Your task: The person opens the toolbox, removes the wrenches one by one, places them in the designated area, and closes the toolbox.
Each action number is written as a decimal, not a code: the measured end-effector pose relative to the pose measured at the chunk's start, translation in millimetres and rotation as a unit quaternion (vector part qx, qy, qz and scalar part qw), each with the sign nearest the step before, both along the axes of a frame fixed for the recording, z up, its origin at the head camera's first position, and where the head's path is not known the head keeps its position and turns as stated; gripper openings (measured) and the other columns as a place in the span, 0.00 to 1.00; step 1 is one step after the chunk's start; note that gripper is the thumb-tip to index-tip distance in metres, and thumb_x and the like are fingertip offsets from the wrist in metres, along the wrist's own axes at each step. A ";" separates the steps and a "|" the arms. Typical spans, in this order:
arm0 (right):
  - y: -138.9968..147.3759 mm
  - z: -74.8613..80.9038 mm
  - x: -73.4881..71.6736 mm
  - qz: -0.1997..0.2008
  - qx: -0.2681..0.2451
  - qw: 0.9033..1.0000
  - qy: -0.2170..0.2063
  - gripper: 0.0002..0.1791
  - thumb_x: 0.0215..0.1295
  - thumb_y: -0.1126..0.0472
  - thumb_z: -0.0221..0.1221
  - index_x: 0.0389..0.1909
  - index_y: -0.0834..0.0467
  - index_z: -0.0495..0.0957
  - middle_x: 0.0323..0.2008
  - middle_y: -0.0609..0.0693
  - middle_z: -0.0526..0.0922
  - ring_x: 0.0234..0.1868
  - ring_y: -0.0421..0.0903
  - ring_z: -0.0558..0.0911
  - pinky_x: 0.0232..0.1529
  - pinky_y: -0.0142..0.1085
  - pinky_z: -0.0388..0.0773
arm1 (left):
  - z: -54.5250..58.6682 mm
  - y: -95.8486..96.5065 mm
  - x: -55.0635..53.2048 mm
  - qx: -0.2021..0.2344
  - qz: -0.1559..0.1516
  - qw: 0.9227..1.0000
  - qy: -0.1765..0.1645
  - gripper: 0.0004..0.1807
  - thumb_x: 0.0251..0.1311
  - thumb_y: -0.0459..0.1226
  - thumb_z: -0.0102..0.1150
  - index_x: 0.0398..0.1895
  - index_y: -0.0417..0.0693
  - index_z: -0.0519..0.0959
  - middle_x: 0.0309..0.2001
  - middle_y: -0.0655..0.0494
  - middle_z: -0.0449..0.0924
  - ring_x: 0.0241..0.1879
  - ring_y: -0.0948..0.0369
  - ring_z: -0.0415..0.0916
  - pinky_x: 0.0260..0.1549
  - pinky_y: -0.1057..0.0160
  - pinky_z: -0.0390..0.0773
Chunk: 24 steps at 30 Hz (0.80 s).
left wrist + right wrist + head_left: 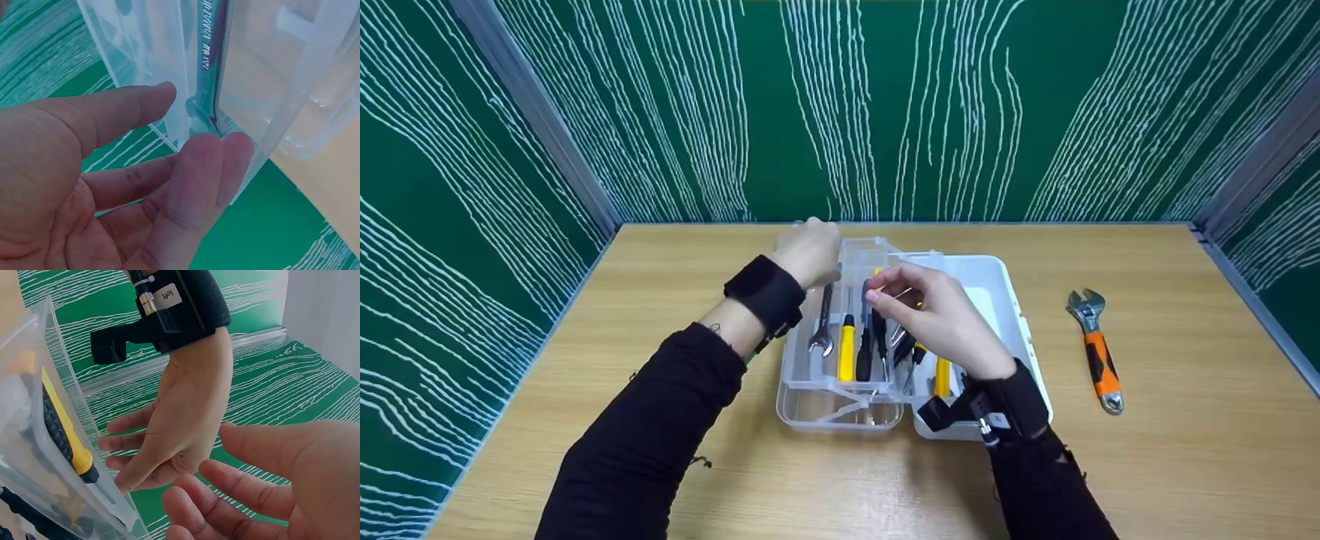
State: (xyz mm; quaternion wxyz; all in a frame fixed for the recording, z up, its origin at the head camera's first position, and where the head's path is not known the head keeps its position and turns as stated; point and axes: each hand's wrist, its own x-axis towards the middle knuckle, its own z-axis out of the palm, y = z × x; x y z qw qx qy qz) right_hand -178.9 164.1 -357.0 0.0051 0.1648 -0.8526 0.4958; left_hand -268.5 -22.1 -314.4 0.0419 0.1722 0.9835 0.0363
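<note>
My left hand (810, 251) is at the far left corner of a clear plastic tray (817, 384) in a toolbox. In the left wrist view its thumb and fingertips are apart, close to the end of a combination wrench (209, 62) standing inside the tray wall. Beside that wrench lie a yellow-handled screwdriver (847, 354) and a black-handled screwdriver (865, 360). Over the tray's right side hovers my right hand (949, 311), thumb and index fingertip close together in the head view. The right wrist view shows a gap between them, with nothing held.
The toolbox's white half (997, 292) lies opened out to the right, holding several tools partly hidden by my right hand. An orange-handled adjustable wrench (1099, 356) rests on the wooden table (1192, 457) farther right. Green, white-lined walls (1057, 112) surround the table.
</note>
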 end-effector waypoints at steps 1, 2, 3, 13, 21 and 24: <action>-0.3 0.0 0.1 0.000 0.001 1.000 -0.002 0.15 0.77 0.52 0.65 0.56 0.56 0.85 0.47 0.50 0.90 0.43 0.53 0.87 0.43 0.36 0.83 | -0.9 0.3 -1.3 -0.001 0.001 1.000 -0.002 0.12 0.71 0.36 0.68 0.51 0.38 0.86 0.40 0.47 0.85 0.34 0.55 0.76 0.32 0.61 0.79; -0.7 -0.1 0.1 0.001 0.001 1.000 -0.003 0.15 0.77 0.52 0.65 0.56 0.56 0.85 0.47 0.50 0.90 0.43 0.54 0.87 0.43 0.36 0.83 | -1.8 0.5 -2.6 -0.002 0.003 1.000 -0.004 0.12 0.71 0.36 0.68 0.51 0.38 0.86 0.39 0.47 0.84 0.33 0.55 0.76 0.30 0.61 0.77; -1.1 0.0 0.2 0.001 0.001 1.000 -0.004 0.15 0.77 0.52 0.65 0.56 0.56 0.85 0.47 0.50 0.90 0.43 0.54 0.87 0.43 0.37 0.83 | -2.9 0.8 -3.9 -0.002 0.005 1.000 -0.007 0.11 0.71 0.36 0.68 0.51 0.38 0.86 0.38 0.48 0.83 0.33 0.55 0.75 0.30 0.61 0.76; -2.6 -0.3 0.0 0.002 -0.001 1.000 -0.008 0.14 0.77 0.51 0.65 0.55 0.55 0.85 0.46 0.50 0.90 0.42 0.55 0.86 0.42 0.37 0.82 | -9.1 3.1 -11.9 -0.018 0.019 1.000 -0.017 0.11 0.70 0.36 0.67 0.50 0.39 0.86 0.37 0.49 0.79 0.33 0.55 0.74 0.28 0.61 0.73; -2.1 -2.6 -2.1 0.004 -0.005 1.000 -0.010 0.14 0.77 0.52 0.65 0.55 0.56 0.85 0.46 0.51 0.91 0.42 0.54 0.87 0.42 0.34 0.82 | -11.5 5.0 -14.1 -0.032 0.021 0.999 -0.007 0.10 0.72 0.35 0.64 0.50 0.39 0.86 0.36 0.50 0.78 0.32 0.55 0.73 0.26 0.61 0.72; -1.7 -3.0 -2.7 0.003 -0.006 1.000 -0.014 0.14 0.77 0.52 0.65 0.55 0.56 0.85 0.47 0.52 0.91 0.43 0.54 0.88 0.41 0.34 0.81 | -12.7 6.5 -15.3 -0.035 0.020 0.999 -0.003 0.09 0.74 0.33 0.61 0.50 0.39 0.86 0.35 0.50 0.77 0.31 0.55 0.72 0.24 0.61 0.70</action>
